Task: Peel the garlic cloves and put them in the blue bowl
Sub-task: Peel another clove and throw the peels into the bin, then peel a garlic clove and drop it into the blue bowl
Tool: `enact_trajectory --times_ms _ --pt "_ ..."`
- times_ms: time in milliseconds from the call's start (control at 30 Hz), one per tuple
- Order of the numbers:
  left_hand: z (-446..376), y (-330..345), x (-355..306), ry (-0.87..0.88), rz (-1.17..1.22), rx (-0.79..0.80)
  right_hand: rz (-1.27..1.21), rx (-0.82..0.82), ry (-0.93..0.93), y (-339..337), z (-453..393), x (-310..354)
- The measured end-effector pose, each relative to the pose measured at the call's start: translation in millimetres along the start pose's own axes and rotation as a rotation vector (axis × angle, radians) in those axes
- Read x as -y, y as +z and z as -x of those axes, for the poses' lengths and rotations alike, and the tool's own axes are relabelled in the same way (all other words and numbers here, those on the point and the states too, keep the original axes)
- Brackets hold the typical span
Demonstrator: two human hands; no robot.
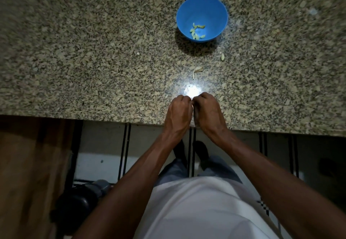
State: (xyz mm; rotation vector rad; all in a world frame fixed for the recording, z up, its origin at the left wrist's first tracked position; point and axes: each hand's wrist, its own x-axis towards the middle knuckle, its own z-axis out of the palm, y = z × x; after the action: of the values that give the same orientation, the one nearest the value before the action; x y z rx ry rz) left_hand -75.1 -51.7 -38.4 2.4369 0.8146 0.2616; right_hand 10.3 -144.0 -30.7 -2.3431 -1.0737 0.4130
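A blue bowl (202, 10) stands on the speckled granite counter (93, 61) at the back, with several pale peeled garlic cloves (197, 31) in its bottom. My left hand (180, 112) and my right hand (208, 112) meet knuckle to knuckle above the counter's front edge, fingers curled. Their fingertips pinch something small between them; it is hidden by the fingers, so I cannot make it out. A garlic clove (222, 56) lies on the counter in front and to the right of the bowl.
A loose scrap of garlic skin (197, 70) lies between the bowl and my hands. A bright light glare (192, 90) shines on the stone just beyond my fingers. The counter edge runs below my wrists, with tiled floor and my feet underneath.
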Motion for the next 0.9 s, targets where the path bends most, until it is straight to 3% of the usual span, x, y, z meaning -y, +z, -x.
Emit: enact_trajectory --times_ms 200,333,567,900 --pt "-3.5 -28.6 -1.2 -0.65 0.639 -0.106 -0.652 0.205 0.366 -30.9 -35.5 14.6" --pt "-0.1 -62.3 6.6 -0.777 1.056 -0.309 -1.038 0.364 0.484 -29.0 -58.6 43.1" --pt "68.1 -125.5 63.3 -0.875 1.268 -0.673 -1.131 0.724 0.395 19.7 -57.1 151.3" --pt "270.0 -200.1 189.2 -1.059 1.269 -1.226 -0.909 1.108 0.206 165.3 56.7 347.2"
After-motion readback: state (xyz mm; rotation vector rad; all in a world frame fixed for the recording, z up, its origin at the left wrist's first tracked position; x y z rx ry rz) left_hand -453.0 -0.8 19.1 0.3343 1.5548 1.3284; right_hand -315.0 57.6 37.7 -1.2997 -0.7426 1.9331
